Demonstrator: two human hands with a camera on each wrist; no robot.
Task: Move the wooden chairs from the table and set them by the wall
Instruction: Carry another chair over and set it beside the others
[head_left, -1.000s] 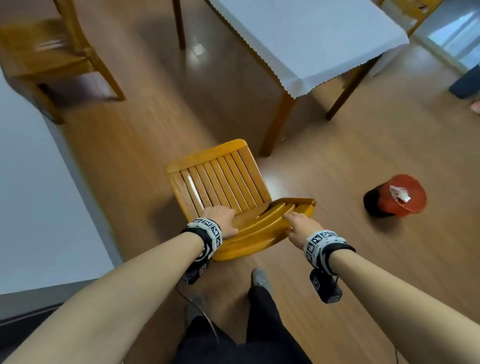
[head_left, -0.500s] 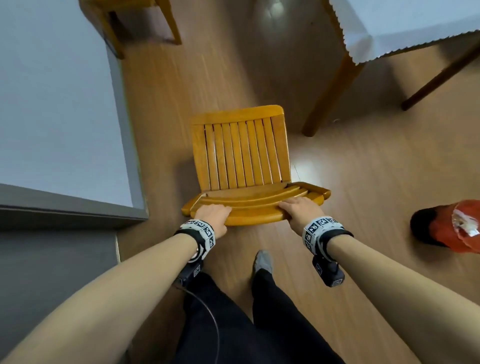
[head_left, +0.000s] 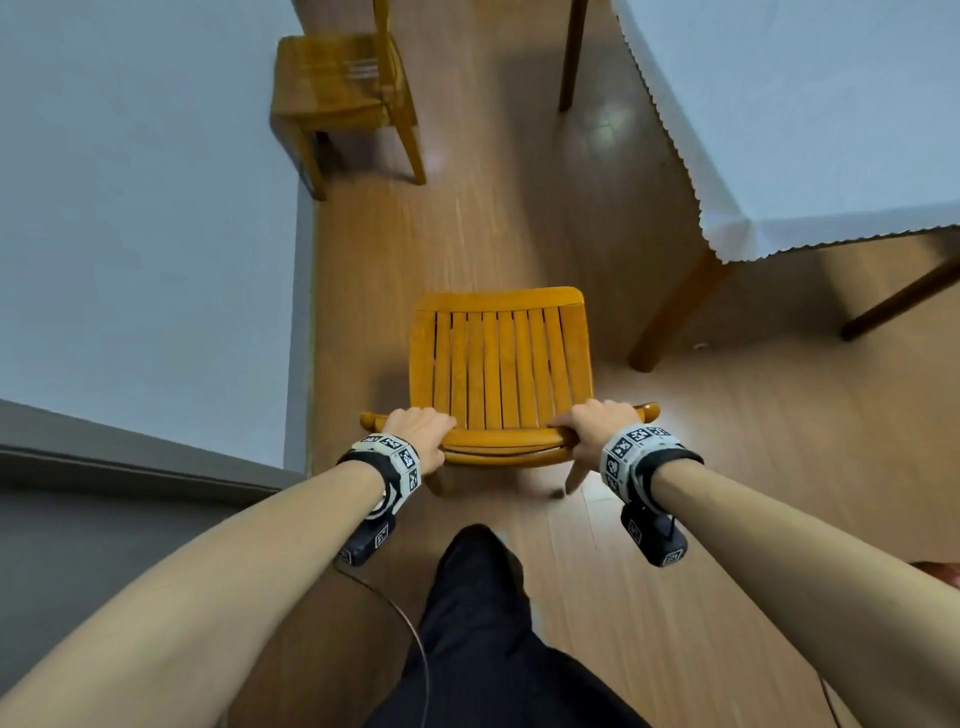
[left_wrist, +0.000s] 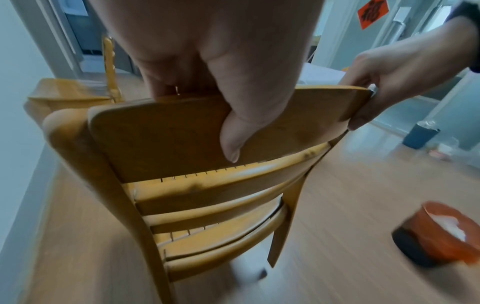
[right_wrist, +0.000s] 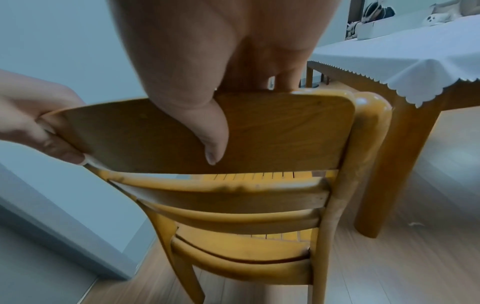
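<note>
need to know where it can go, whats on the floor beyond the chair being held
Beyond the held chair lies bare wooden floor, then a second chair by the wall. The floor under the seat is hidden.

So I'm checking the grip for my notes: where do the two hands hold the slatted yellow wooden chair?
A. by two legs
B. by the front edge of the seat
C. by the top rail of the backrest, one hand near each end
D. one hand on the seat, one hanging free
C: the left hand and right hand each curl over the top rail of the slatted yellow wooden chair.
</note>
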